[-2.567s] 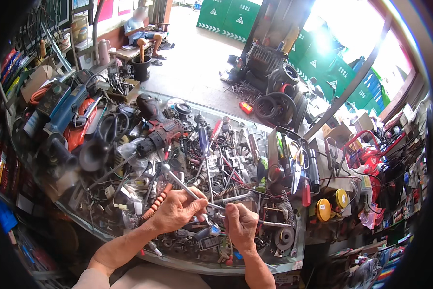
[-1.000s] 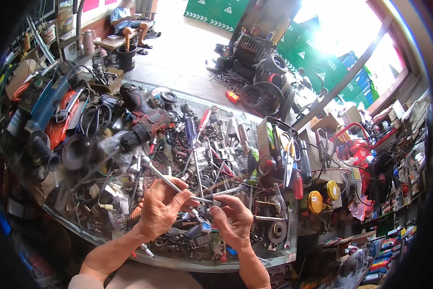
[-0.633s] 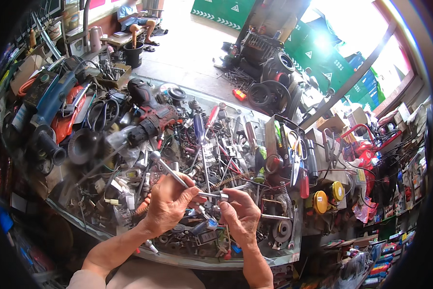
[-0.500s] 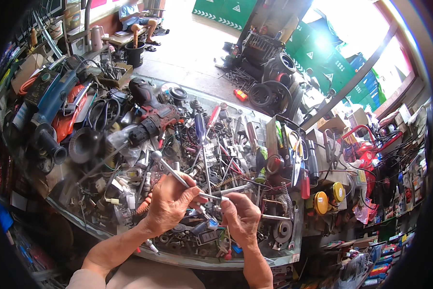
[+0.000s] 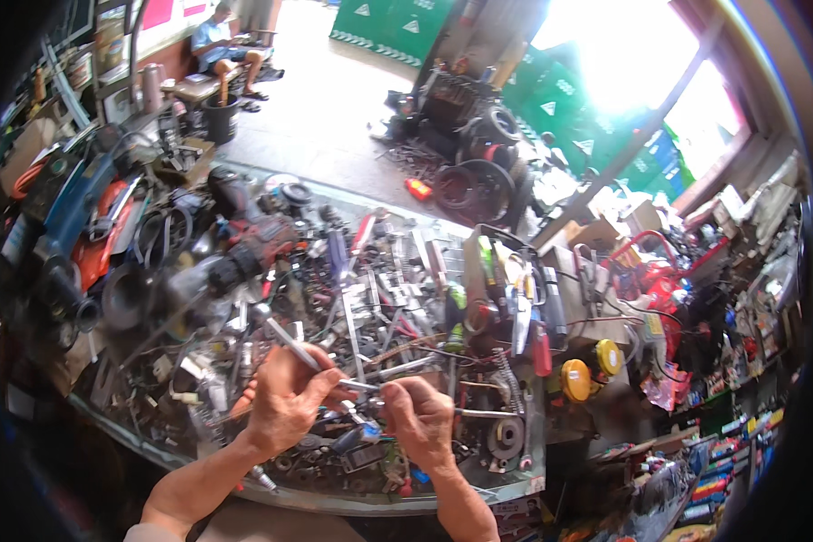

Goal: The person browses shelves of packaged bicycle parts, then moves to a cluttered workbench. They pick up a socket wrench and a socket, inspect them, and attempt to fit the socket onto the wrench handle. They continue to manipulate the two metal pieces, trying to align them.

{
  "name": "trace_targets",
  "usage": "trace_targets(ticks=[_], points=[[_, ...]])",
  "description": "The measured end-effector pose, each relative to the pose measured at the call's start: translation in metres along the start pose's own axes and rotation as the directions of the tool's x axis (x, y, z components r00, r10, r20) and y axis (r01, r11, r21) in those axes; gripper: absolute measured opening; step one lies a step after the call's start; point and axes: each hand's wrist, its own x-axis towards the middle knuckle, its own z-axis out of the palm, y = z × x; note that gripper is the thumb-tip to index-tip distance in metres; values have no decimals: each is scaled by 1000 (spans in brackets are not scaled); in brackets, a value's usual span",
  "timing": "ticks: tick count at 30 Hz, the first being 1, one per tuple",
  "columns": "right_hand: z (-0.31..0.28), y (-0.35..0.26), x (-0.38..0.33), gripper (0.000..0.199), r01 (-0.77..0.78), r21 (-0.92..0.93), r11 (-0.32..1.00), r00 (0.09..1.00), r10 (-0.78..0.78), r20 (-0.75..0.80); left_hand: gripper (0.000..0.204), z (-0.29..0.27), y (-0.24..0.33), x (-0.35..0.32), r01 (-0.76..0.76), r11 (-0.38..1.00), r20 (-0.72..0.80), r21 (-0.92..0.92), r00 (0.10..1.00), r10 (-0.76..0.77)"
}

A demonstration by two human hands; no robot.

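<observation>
A slim silver metal rod (image 5: 294,345) slants between my hands above the cluttered glass-topped counter (image 5: 289,508). It is thick at its far left end and thinner toward the right. My left hand (image 5: 284,397) is closed around its middle, thumb laid along it. At the thin right end, my right hand (image 5: 421,420) pinches with thumb and forefinger; the fingertips hide what that end looks like. Small metal parts and a piece with a blue end (image 5: 370,433) lie just below, between the hands. Motion blurs the fine detail.
A red and black cordless drill (image 5: 253,248) lies at the far left. A tool holder (image 5: 486,307) with scissors (image 5: 522,312) stands right, near two yellow round tape-like reels (image 5: 575,380). Loose hardware covers the counter. Someone sits on a bench (image 5: 212,45) at the back.
The whole view has shifted, so the scene and both hands appear further left. The rod stays in both hands, at nearly the same slant. The picture is blurrier.
</observation>
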Motion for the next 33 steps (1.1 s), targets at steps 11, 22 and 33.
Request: trace_targets(ticks=[11,22,33], points=[[-1,5,3,23,183,79,980,978,-190,91,15,4,-2,0,-58,996,-73,65,995,62],[-1,-9,0,32,132,136,982,977,-152,150,17,1,2,-1,-50,996,-52,78,997,55],[4,4,4,24,98,109,989,987,-111,118,15,0,1,-3,-34,998,-47,53,998,37]])
